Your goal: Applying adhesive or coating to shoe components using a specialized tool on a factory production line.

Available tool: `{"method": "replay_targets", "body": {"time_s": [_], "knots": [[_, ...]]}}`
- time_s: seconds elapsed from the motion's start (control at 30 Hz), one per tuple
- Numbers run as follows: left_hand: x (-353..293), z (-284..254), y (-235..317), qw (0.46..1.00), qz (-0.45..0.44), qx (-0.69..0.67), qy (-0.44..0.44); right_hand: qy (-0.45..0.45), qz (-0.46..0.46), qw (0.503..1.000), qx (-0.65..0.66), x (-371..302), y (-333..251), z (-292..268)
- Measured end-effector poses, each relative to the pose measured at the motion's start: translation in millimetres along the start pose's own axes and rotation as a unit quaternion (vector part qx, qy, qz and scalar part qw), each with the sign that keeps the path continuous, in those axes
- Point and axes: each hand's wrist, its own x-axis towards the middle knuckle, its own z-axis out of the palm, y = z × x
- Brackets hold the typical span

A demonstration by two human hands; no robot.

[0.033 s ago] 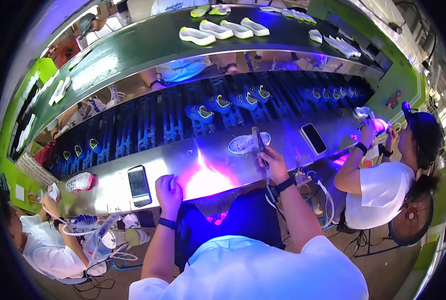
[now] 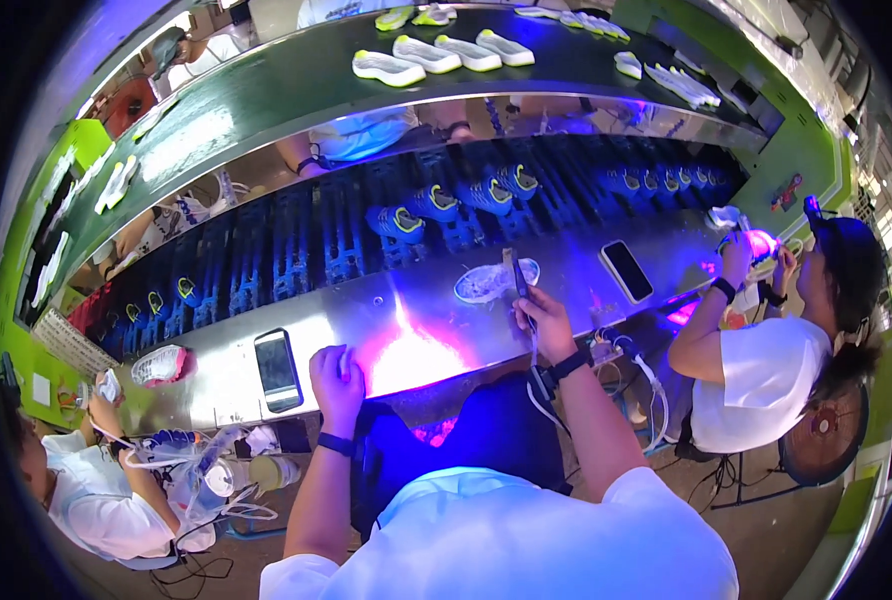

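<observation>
The right hand [image 2: 544, 320] grips a brush [image 2: 519, 277] by its handle, fingers wrapped around it; the brush runs forward and slightly left from the grip, its head farthest from the hand. The handle looks dark and slender, the head broader and a paler brown. Just ahead and to the left of this hand, an oval dish [image 2: 481, 284] lies on the table [image 2: 336, 310], whitish and streaky inside with a pale bluish rim. The brush crosses over the right part of the dish; whether it touches cannot be told. The left hand [image 2: 337, 387] is at the near edge of the table with fingers curled, and it is unclear whether it holds anything. A dark-screened phone [image 2: 279, 370] lies just left of it, while a second phone [image 2: 627, 272] lies right of and a little ahead of the right hand.
</observation>
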Motion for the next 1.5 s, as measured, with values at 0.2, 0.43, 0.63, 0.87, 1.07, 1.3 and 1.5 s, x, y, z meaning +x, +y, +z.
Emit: {"method": "replay_targets", "body": {"time_s": [0.2, 0.43, 0.63, 0.87, 1.07, 1.3, 1.5], "knots": [[6, 7, 14, 0.994, 0.045, 0.091, -0.044, 0.038, -0.034, 0.996, -0.069, 0, 4, 0], [2, 10, 14, 0.99, 0.031, 0.122, -0.058, 0.043, 0.001, 0.997, -0.061, -4, -10, 4], [-8, 20, 9, 0.993, 0.043, 0.097, -0.047, 0.041, -0.018, 0.992, -0.117, -8, -4, -9], [-13, 30, -1, 0.993, 0.066, 0.095, -0.031, 0.069, -0.078, 0.984, -0.145, -12, -6, -7], [-13, 27, 4, 0.993, 0.03, 0.106, -0.046, 0.022, -0.094, 0.987, -0.128, -7, 4, -10], [-7, 28, 23, 0.991, 0.034, 0.127, -0.023, 0.035, -0.053, 0.992, -0.108, -9, -1, -14], [-7, 31, 17, 0.993, 0.046, 0.105, -0.023, 0.015, -0.035, 0.997, -0.065, -6, -1, -24]]}}
